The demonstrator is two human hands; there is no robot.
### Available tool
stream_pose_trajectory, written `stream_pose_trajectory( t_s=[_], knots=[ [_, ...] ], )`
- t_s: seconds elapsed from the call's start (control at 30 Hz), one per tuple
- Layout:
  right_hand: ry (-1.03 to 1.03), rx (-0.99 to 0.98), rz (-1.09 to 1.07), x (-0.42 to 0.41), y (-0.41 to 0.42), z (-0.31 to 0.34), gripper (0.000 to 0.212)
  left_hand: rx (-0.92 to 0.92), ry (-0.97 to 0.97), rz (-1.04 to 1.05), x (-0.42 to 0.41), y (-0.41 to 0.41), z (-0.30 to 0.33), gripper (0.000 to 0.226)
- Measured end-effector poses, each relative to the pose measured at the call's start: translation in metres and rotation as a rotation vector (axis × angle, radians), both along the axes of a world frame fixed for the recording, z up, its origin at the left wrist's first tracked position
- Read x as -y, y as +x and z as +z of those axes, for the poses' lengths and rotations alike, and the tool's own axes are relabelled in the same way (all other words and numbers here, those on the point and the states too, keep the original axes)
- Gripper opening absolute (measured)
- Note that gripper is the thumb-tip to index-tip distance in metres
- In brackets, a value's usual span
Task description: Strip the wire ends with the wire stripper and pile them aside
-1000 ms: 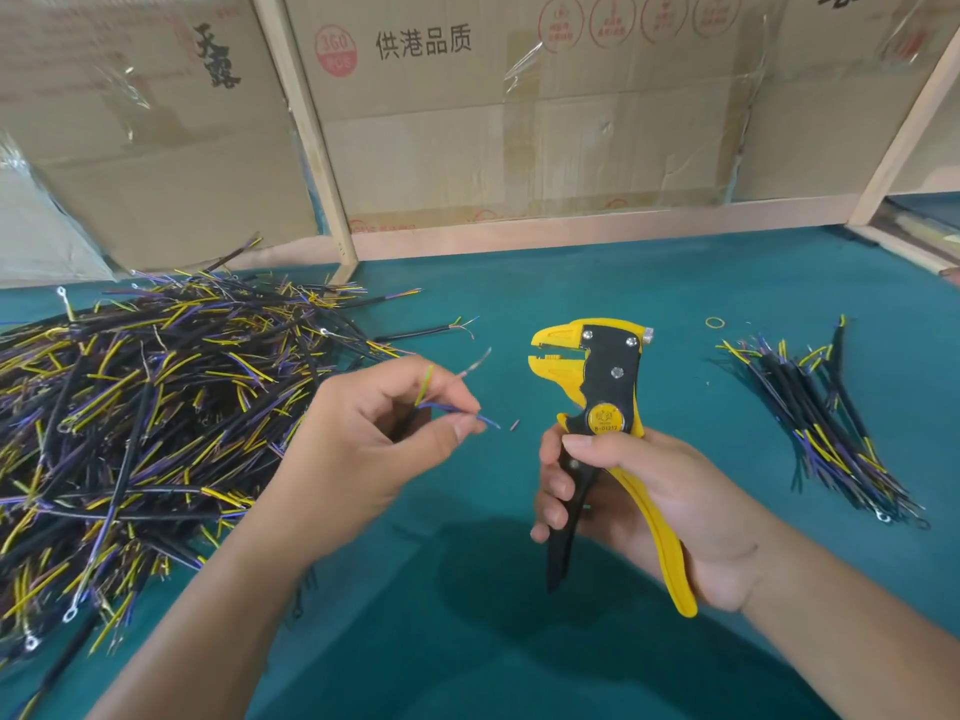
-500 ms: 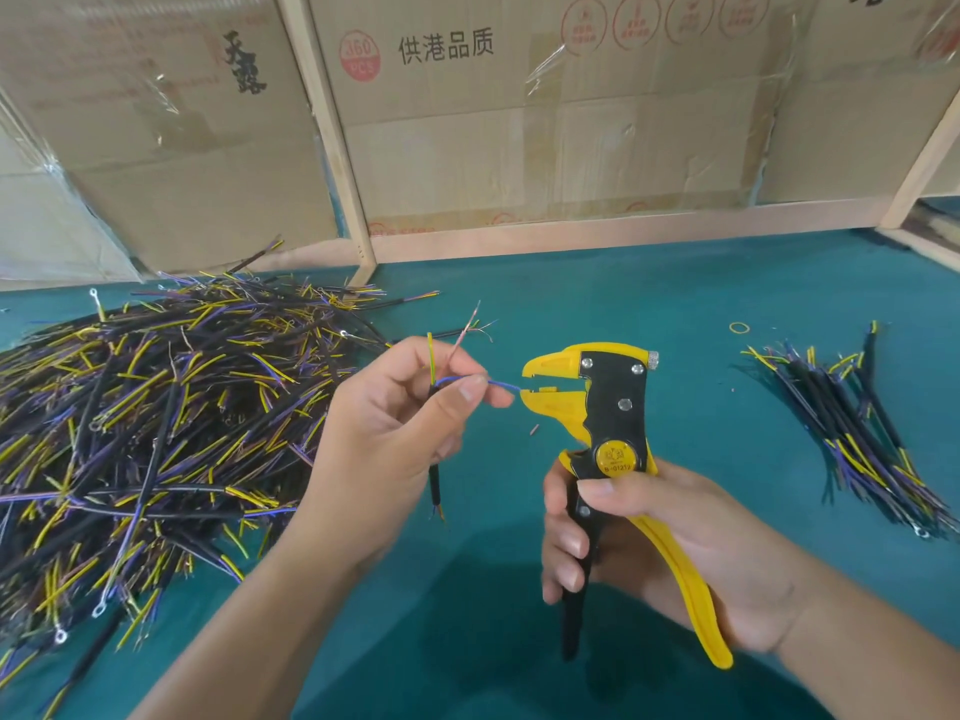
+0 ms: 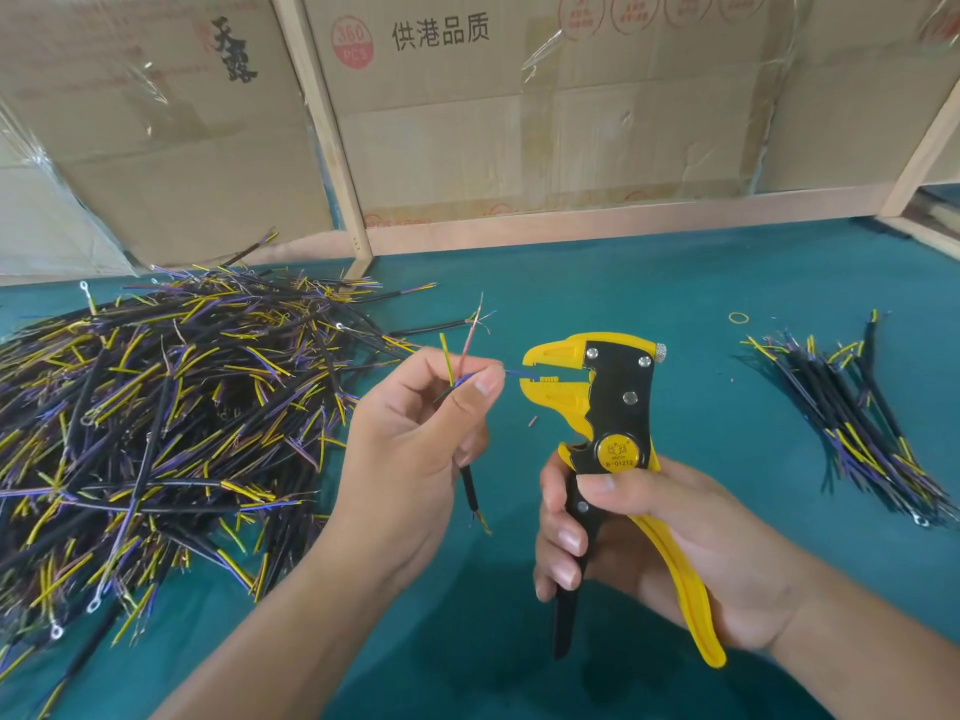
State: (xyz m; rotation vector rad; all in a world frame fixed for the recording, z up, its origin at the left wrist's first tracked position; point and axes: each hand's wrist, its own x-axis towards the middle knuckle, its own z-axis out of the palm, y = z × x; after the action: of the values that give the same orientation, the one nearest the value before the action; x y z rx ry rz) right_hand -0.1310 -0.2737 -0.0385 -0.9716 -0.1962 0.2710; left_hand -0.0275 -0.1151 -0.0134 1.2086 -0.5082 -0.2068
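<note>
My left hand (image 3: 415, 439) pinches a black cable (image 3: 470, 488) with thin cores fanned out at its top: a yellow-green one, a pink one and a blue one. The blue core's tip reaches into the open yellow jaws of the wire stripper (image 3: 608, 407). My right hand (image 3: 654, 548) grips the stripper's black and yellow handles and holds it upright above the green table. A big heap of black, yellow and purple wires (image 3: 156, 433) lies at the left. A smaller pile of wires (image 3: 857, 428) lies at the right.
Cardboard boxes (image 3: 519, 106) and wooden frame posts (image 3: 327, 137) close off the back of the green table (image 3: 623, 283). A small yellow rubber band (image 3: 738, 318) lies beyond the right pile. A tiny insulation scrap (image 3: 532, 421) lies under the stripper's jaws.
My left hand has brought the blue core's tip rightward into the stripper's jaws. My right hand with the stripper stays in about the same place.
</note>
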Motion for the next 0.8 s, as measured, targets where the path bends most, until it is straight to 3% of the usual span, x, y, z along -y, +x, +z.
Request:
stream_pose_trajectory(
  t_s=[0.13,0.8],
  knots=[
    [0.002,0.004,-0.001,0.0,0.0,-0.001,0.027,-0.101,-0.062,-0.038,0.002,-0.004,-0.001,0.006],
    [-0.032,-0.067,-0.042,-0.005,-0.004,0.006,0.024,-0.142,-0.049,-0.094,0.004,-0.012,0.002,0.008]
  ],
)
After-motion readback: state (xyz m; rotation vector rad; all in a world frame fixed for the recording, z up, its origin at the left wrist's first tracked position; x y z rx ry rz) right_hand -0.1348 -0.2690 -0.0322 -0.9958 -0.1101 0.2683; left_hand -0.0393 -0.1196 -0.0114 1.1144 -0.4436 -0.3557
